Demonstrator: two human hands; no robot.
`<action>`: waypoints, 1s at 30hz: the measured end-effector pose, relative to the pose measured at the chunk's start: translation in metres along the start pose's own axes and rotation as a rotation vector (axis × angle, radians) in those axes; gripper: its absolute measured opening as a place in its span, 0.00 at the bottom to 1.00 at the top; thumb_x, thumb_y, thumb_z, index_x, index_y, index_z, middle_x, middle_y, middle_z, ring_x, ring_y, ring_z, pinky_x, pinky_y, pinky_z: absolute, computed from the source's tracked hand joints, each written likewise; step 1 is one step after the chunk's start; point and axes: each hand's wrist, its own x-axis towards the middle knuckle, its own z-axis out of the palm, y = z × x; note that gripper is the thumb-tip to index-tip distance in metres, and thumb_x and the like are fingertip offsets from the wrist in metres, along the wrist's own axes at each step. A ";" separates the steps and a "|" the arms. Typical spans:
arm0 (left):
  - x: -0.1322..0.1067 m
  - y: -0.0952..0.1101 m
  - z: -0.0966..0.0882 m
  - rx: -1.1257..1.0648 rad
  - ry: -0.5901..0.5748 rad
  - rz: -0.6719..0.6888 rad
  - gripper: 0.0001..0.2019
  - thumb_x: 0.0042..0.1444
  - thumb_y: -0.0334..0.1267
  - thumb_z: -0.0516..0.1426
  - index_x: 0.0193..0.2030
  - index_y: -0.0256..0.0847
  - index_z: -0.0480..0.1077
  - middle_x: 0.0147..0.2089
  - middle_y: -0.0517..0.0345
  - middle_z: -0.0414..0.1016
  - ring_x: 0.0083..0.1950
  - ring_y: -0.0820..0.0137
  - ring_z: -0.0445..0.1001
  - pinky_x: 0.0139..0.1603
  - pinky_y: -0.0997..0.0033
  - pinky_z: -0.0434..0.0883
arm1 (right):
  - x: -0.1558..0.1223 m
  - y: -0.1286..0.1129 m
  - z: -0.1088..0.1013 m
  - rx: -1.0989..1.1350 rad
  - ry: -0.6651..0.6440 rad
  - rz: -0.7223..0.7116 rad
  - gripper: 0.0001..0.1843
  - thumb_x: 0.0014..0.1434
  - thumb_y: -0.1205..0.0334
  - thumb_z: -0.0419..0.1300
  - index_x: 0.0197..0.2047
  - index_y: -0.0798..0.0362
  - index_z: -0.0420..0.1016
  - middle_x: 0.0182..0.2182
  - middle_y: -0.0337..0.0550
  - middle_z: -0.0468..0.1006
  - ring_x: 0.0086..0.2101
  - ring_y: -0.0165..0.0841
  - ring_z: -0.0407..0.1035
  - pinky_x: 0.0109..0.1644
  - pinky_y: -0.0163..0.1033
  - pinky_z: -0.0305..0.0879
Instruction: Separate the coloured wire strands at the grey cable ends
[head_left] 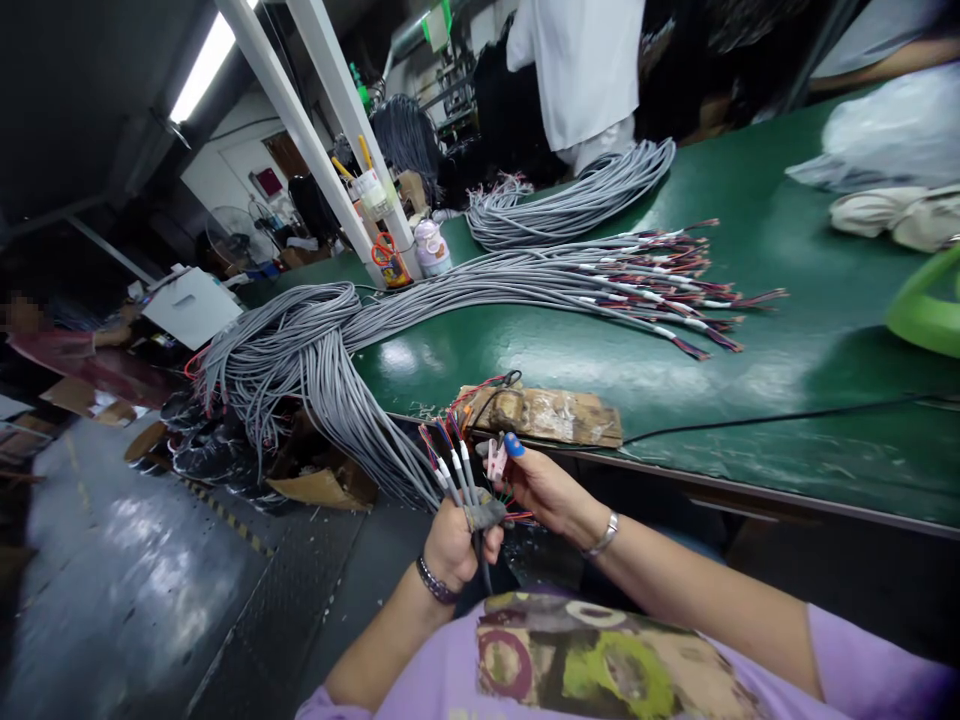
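Note:
My left hand (452, 543) is closed around several grey cables (463, 468), whose ends show white bands and bare coloured wires. A dark grey wrapped piece (487, 515) also lies across its fingers; its kind is unclear. My right hand (546, 487) is just to the right, pinching a small pale pink clip-like piece (496, 460) at the fingertips. One of its fingertips wears a blue cover (514, 445). Red and green thin wires (517, 515) show between the hands. Behind them, a worn wooden block (574, 415) sits at the table's edge.
Long grey cable bundles (450, 285) lie across the green table (787, 370) and hang over its edge. A coiled bundle (577, 200) is farther back. A black cord (720, 420) runs right. Orange scissors (384, 250) stand by white posts. A person in white (581, 70) is across the table.

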 end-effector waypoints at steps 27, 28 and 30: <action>-0.012 -0.002 0.020 -0.065 0.237 0.106 0.16 0.35 0.45 0.63 0.20 0.37 0.63 0.10 0.64 0.63 0.10 0.79 0.57 0.11 0.81 0.54 | -0.002 -0.003 0.007 0.125 0.043 0.099 0.13 0.50 0.51 0.64 0.31 0.53 0.76 0.24 0.39 0.75 0.22 0.26 0.64 0.25 0.31 0.61; -0.012 -0.003 0.020 -0.058 0.232 0.104 0.16 0.36 0.45 0.63 0.20 0.37 0.63 0.10 0.64 0.63 0.10 0.79 0.57 0.11 0.80 0.55 | -0.002 -0.003 0.008 0.130 0.051 0.094 0.13 0.50 0.52 0.64 0.30 0.54 0.75 0.24 0.40 0.75 0.22 0.26 0.64 0.25 0.31 0.61; -0.012 -0.005 0.020 -0.042 0.224 0.097 0.16 0.36 0.46 0.63 0.20 0.37 0.63 0.10 0.64 0.63 0.10 0.79 0.57 0.11 0.80 0.55 | -0.003 -0.002 0.008 0.136 0.047 0.097 0.13 0.51 0.51 0.64 0.31 0.54 0.75 0.24 0.40 0.75 0.23 0.26 0.65 0.25 0.30 0.62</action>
